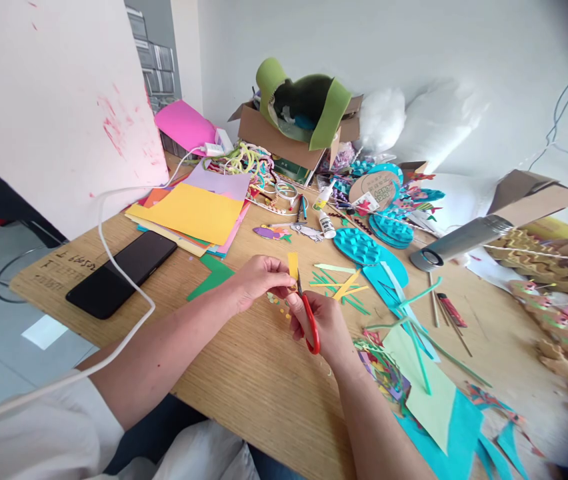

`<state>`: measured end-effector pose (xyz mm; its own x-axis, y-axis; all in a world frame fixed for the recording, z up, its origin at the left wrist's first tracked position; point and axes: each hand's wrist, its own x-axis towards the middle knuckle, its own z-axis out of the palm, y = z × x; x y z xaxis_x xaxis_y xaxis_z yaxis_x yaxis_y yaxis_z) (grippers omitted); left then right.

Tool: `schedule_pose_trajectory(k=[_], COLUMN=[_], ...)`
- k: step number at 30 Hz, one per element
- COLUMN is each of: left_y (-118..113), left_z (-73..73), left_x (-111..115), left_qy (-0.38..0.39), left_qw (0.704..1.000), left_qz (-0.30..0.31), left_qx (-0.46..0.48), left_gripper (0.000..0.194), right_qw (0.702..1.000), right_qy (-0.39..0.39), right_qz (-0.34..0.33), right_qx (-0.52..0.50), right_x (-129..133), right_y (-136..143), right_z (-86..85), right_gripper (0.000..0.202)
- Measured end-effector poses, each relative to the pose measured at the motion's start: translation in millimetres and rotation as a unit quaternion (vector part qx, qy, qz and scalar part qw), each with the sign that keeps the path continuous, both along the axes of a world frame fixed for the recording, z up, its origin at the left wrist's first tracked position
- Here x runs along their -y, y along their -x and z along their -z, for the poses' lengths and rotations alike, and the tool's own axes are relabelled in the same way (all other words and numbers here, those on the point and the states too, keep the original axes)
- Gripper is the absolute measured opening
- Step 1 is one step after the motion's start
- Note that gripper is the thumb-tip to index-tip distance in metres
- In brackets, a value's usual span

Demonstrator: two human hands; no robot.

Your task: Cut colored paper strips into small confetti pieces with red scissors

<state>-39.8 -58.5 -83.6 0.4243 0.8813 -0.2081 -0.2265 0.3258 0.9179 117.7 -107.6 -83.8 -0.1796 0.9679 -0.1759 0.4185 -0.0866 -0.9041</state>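
My left hand (266,275) pinches a small strip of yellow paper (293,263) near the middle of the table. Closed around red-handled scissors (311,327), my right hand (325,321) holds the blades up against the strip's edge. Below the hands lie small round paper bits (280,308). Just right of the scissors, thin green paper strips (357,303) are scattered with crossed yellow strips (348,285). A purple paper fish (268,232) rests beyond my hands, beside a white one with dark markings (309,232).
Coloured paper sheets (199,212) are stacked at the left behind a black phone (121,273), and a white cable (129,280) crosses there. Glue bottles (326,225) stand farther back. A steel flask (459,241) lies at the right. Paper scraps (384,373) cover the near right.
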Motion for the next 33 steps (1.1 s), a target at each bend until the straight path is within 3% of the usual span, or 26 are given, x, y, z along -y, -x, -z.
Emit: schedule_pose_trajectory(k=[33], left_y=[1.9], left_z=[-2.4], left_x=[-2.3], left_qy=[-0.016], left_qw=[0.999], left_qz=[0.024], left_qx=[-0.034], left_gripper=[0.016], right_qw=[1.0], right_qy=[0.01], right_qz=[-0.01], right_qx=[0.016], right_x=[-1.0], right_y=[-0.2], right_z=[-3.0], right_gripper=[0.049])
